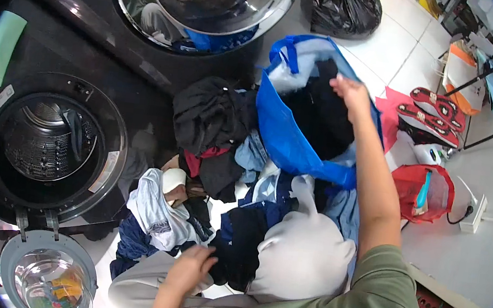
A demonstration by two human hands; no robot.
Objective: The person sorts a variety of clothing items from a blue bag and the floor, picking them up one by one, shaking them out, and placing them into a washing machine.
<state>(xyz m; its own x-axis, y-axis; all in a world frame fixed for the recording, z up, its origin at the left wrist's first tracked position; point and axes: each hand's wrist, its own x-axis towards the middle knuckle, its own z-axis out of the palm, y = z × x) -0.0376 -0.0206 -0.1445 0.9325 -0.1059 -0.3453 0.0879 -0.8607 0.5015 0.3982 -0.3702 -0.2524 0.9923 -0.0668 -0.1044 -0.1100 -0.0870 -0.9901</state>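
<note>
My right hand [351, 93] is over the right side of a blue bag [278, 121], its fingers apart, beside the black clothes [325, 113] inside. Lower down, my left hand [190, 265] hovers with loosely bent fingers near dark garments [240, 245] on the floor; nothing shows in it. A light grey shirt with a dark print [153, 216] lies on the pile left of it. Black clothes [210, 112] are heaped against the bag's left side, with a red garment [202, 160] and blue denim [251, 152] under them.
An open front-loading machine [51, 144] stands at left, a dark cloth in its drum, its round door [48, 268] swung low. Another round door [209, 6] is above. A black plastic bag [347, 9], red-and-black shoes [431, 116] and a red mesh basket [445, 192] stand on the right.
</note>
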